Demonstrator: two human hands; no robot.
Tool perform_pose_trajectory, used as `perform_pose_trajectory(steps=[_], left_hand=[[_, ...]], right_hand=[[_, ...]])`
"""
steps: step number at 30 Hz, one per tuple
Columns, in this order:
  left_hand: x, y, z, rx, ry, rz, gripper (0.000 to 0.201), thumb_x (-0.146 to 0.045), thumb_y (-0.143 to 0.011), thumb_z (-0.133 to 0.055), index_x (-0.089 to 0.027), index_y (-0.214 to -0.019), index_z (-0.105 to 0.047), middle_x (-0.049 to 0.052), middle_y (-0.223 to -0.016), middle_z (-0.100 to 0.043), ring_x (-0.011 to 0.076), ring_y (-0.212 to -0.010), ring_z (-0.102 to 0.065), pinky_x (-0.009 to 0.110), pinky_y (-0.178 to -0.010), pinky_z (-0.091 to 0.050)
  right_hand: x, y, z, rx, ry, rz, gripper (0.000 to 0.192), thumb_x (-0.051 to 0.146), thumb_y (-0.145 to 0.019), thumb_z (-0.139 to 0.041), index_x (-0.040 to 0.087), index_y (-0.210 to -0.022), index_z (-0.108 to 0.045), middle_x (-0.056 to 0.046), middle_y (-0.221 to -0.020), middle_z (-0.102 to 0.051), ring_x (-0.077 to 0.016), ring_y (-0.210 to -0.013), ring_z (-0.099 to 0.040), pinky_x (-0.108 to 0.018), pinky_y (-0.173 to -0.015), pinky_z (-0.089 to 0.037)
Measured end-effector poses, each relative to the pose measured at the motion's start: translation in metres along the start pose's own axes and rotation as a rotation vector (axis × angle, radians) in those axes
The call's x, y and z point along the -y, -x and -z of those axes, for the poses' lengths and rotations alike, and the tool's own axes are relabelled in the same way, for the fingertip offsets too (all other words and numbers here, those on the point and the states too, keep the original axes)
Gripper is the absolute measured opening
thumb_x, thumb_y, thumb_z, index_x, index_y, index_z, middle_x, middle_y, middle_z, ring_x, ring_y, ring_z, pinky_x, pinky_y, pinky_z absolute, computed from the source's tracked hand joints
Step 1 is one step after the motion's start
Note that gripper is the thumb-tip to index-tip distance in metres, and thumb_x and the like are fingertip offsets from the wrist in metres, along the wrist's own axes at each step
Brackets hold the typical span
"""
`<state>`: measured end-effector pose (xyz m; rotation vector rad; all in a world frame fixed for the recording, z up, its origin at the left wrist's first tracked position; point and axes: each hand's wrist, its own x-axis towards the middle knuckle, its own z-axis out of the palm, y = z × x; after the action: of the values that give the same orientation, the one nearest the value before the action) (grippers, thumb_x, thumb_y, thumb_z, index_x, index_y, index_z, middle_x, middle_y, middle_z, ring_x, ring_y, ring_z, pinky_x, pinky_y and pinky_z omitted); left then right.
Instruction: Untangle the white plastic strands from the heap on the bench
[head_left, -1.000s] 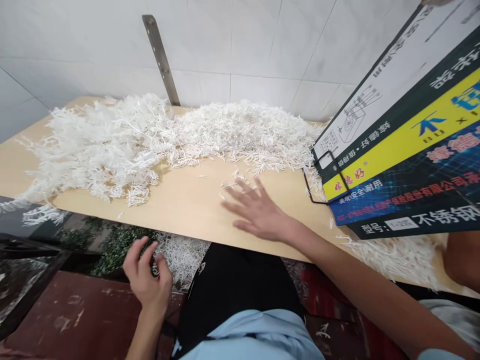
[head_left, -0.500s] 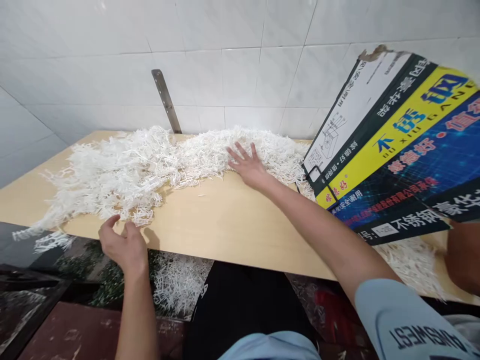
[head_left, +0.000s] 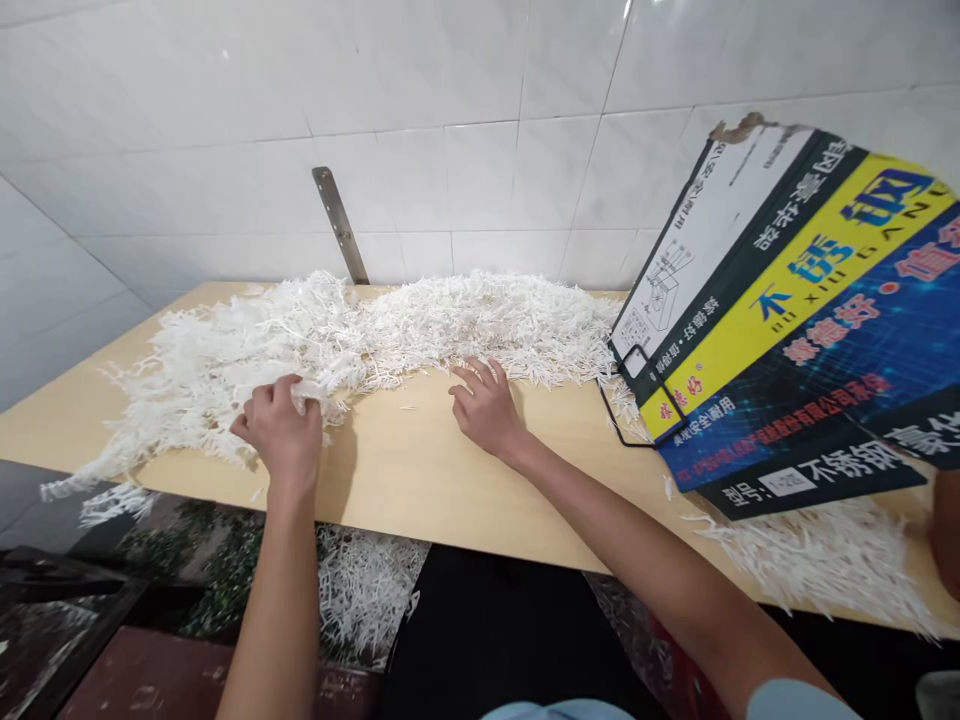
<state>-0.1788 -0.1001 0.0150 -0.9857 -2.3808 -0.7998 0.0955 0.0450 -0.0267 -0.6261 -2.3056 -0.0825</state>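
White, thin branching strands, perhaps plastic, lie tangled in a loose pile (head_left: 217,350) on the left of a pale wooden board (head_left: 420,470). My left hand (head_left: 281,430) is at the near edge of that pile, fingers curled down and bits of white showing between them; their tips are partly hidden. Along the wall runs a denser heap of short white pieces (head_left: 487,315). Just in front of it, my right hand (head_left: 487,405) hovers low or rests on the board with fingers bent and apart, holding nothing.
A printed cardboard box panel (head_left: 787,300) leans upright on the right, with a black wire frame (head_left: 637,400) at its corner. More white pieces (head_left: 832,550) lie beyond it, near another person's arm (head_left: 946,530). A metal bracket (head_left: 340,225) stands against the tiled wall. White strands (head_left: 367,590) fill the space below.
My right hand has drawn back from the heap toward me. My left hand has moved forward and right onto the pile, its fingers curling. The view has tilted slightly upward.
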Motion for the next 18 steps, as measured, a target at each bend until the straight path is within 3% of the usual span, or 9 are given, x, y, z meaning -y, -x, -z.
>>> perform_pose_trajectory(steps=[3, 5, 8, 11, 14, 18], left_hand=[[0.005, 0.013, -0.003, 0.033, -0.034, -0.018, 0.042, -0.031, -0.092, -0.055, -0.019, -0.131, -0.064, 0.021, -0.141, -0.055, 0.0405, -0.129, -0.053, 0.057, -0.109, -0.035], [0.009, 0.019, -0.008, 0.093, -0.047, 0.019, 0.052, -0.037, -0.094, -0.054, -0.017, -0.142, -0.056, 0.025, -0.149, -0.047, 0.0445, -0.135, -0.049, 0.061, -0.110, -0.036], [0.012, 0.019, -0.022, 0.179, -0.058, -0.014, 0.062, -0.040, -0.097, -0.051, -0.013, -0.153, -0.045, 0.029, -0.155, -0.039, 0.0469, -0.139, -0.045, 0.061, -0.110, -0.038], [0.014, 0.013, -0.035, 0.213, -0.111, -0.082, 0.062, -0.038, -0.098, -0.048, -0.011, -0.154, -0.044, 0.030, -0.157, -0.038, 0.0480, -0.139, -0.045, 0.062, -0.111, -0.038], [0.018, 0.002, -0.046, 0.221, -0.145, -0.056, 0.062, -0.037, -0.098, -0.047, -0.012, -0.154, -0.044, 0.029, -0.156, -0.041, 0.0479, -0.135, -0.049, 0.065, -0.111, -0.038], [0.022, -0.018, -0.058, 0.201, -0.153, 0.002, 0.060, -0.036, -0.097, -0.047, -0.014, -0.153, -0.047, 0.027, -0.155, -0.044, 0.0476, -0.133, -0.050, 0.067, -0.110, -0.036]], right_hand=[[0.017, -0.024, -0.004, 0.008, -0.196, -0.030, 0.027, 0.013, -0.099, -0.049, 0.019, -0.105, -0.075, -0.010, -0.123, -0.075, -0.0263, -0.121, -0.065, -0.042, -0.106, -0.049], [0.040, -0.058, -0.014, 0.050, -0.347, -0.088, 0.031, 0.014, -0.101, -0.044, 0.021, -0.113, -0.072, -0.007, -0.122, -0.075, -0.0208, -0.107, -0.070, -0.033, -0.092, -0.055], [0.083, -0.129, -0.040, 0.137, -0.507, -0.127, 0.034, 0.016, -0.100, -0.045, 0.022, -0.127, -0.065, -0.006, -0.138, -0.068, -0.0219, -0.114, -0.069, -0.035, -0.096, -0.055], [0.116, -0.193, -0.066, 0.334, -0.503, -0.289, 0.052, 0.021, -0.094, -0.057, 0.016, -0.145, -0.050, -0.016, -0.147, -0.061, -0.0311, -0.119, -0.067, -0.043, -0.095, -0.056], [0.126, -0.224, -0.078, 0.442, -0.465, -0.355, 0.049, 0.019, -0.089, -0.062, 0.010, -0.137, -0.056, -0.020, -0.126, -0.071, -0.0336, -0.109, -0.070, -0.042, -0.084, -0.057], [0.110, -0.230, -0.058, 0.311, -0.422, -0.278, 0.029, 0.016, -0.101, -0.044, 0.018, -0.120, -0.066, -0.013, -0.128, -0.070, -0.0288, -0.126, -0.059, -0.039, -0.094, -0.052]])
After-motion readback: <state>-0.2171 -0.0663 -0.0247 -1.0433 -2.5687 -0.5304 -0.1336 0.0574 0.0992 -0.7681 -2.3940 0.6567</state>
